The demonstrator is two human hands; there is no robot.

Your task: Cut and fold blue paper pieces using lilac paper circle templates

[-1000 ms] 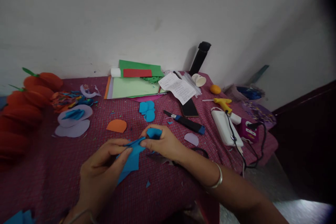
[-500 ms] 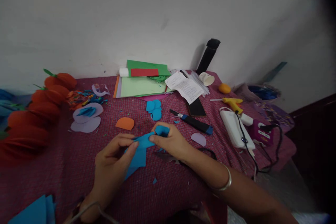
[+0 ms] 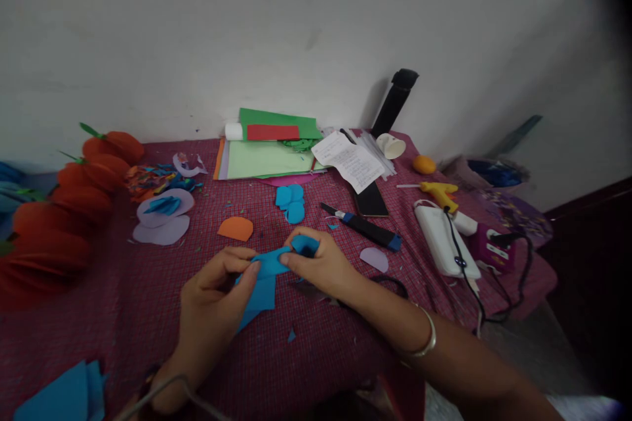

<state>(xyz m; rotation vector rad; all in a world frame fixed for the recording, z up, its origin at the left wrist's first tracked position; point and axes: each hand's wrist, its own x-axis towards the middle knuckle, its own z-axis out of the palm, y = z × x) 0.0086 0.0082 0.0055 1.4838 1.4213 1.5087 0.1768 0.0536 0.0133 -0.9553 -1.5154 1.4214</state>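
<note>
A folded strip of blue paper (image 3: 271,264) is stretched between my two hands above the table. My left hand (image 3: 217,299) pinches its left end between thumb and fingers. At the right end, my right hand (image 3: 318,262) is closed on it, and a curled part shows above the thumb. Under the strip lie more blue paper pieces (image 3: 261,296), partly covered by my left hand. Scissors seem to lie beneath my right wrist, mostly hidden. Farther back are a stack of blue rounded cut-outs (image 3: 291,200) and an orange cut-out (image 3: 236,229).
Orange paper pumpkins (image 3: 83,200) line the left side. A utility knife (image 3: 368,229), lilac cut-out (image 3: 374,259), phone (image 3: 371,200) and written sheet (image 3: 349,161) lie right of centre. A yellow glue gun (image 3: 439,195), white power bank-like box (image 3: 442,240) and cables occupy the right edge.
Both hands keep nearly the same hold on the blue paper strip. The camera view has shifted very slightly; nothing else has visibly moved.
</note>
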